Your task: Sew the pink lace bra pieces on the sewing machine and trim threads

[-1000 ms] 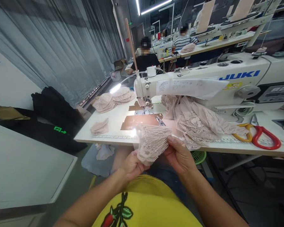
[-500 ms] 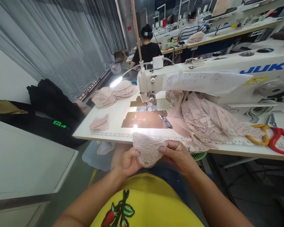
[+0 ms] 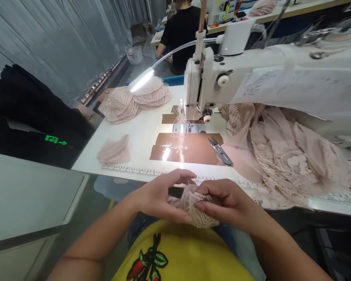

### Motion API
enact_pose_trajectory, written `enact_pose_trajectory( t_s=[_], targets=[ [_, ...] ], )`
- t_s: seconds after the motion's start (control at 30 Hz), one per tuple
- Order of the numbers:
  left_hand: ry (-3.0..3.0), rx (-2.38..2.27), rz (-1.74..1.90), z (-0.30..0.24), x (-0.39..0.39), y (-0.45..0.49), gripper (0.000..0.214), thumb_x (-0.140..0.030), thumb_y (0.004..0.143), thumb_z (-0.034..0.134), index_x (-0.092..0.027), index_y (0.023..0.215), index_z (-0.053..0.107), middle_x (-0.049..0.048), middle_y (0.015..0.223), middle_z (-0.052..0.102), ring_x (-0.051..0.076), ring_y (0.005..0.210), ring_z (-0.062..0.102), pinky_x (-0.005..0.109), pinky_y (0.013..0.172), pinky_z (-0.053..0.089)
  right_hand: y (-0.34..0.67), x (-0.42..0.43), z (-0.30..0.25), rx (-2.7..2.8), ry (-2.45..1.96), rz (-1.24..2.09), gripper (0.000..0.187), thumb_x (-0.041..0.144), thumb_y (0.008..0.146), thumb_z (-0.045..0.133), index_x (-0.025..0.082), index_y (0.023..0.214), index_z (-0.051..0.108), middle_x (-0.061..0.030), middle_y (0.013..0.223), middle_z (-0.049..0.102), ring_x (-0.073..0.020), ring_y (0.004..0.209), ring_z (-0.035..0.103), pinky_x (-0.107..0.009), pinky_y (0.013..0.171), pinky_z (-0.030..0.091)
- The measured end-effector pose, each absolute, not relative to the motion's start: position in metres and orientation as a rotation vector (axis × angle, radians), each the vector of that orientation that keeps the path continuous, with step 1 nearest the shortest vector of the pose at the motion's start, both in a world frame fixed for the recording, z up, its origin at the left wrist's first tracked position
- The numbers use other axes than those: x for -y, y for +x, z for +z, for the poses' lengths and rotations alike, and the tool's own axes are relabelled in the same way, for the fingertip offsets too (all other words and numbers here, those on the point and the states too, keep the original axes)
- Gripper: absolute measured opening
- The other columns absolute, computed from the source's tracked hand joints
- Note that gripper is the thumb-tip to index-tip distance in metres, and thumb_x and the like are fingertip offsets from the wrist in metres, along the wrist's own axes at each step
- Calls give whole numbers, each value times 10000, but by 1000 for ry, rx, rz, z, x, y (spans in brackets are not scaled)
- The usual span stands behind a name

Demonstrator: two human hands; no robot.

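Note:
A crumpled piece of pale pink lace is bunched up above my lap, at the table's front edge. My right hand pinches it between thumb and fingers. To its left, my left hand is open, thumb and fingers spread apart; the thumb lies along the lace's lower left side. Beyond both hands stands a white sewing machine, its needle area over a brown taped plate. Thread snips lie on the right end of the tape. Part of the lace is hidden behind my right fingers.
Stacked lace pieces lie at the back left, under a lit lamp. One sheer pink piece rests near the front left. A heap of pink lace fabric covers the right side. A person in black sits beyond.
The lace piece was held spread flat between both hands; now it is bunched in my right hand. My left fingers have opened. The view has moved closer to the table.

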State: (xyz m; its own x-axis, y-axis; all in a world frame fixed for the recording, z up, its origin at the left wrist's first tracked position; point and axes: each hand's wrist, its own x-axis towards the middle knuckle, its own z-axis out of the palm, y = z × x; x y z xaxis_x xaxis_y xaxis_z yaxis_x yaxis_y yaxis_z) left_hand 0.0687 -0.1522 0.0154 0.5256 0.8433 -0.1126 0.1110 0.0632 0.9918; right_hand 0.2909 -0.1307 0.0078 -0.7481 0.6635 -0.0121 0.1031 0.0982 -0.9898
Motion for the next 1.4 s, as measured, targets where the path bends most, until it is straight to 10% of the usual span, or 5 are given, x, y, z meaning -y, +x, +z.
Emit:
enact_pose_trajectory(
  t_s=[0.23, 1.17, 1.4],
  targets=[
    [1325, -864, 652, -12, 141, 59, 209, -271, 766, 679, -147, 885, 560, -2, 770, 503, 104, 669, 434, 209, 613, 362, 271, 124, -9, 1977, -859, 1344, 164, 275, 860, 575, 184, 726, 604, -26, 769, 619, -142, 693, 560, -245, 626, 418],
    [1279, -923, 721, -14, 127, 33, 214, -337, 841, 610, -130, 797, 579, -8, 658, 464, 80, 562, 392, 201, 516, 320, 234, 107, -15, 1808, -1120, 1367, 157, 299, 806, 597, 183, 702, 620, 14, 587, 577, -109, 519, 482, -228, 486, 370],
    [1139, -876, 775, -17, 135, 42, 236, -359, 842, 611, -134, 805, 550, -2, 670, 476, 89, 588, 421, 206, 552, 354, 250, 104, -11, 1636, -931, 1573, 277, 378, 788, 664, 218, 1012, 639, -52, 949, 672, -195, 865, 617, -279, 732, 487]
  ],
)
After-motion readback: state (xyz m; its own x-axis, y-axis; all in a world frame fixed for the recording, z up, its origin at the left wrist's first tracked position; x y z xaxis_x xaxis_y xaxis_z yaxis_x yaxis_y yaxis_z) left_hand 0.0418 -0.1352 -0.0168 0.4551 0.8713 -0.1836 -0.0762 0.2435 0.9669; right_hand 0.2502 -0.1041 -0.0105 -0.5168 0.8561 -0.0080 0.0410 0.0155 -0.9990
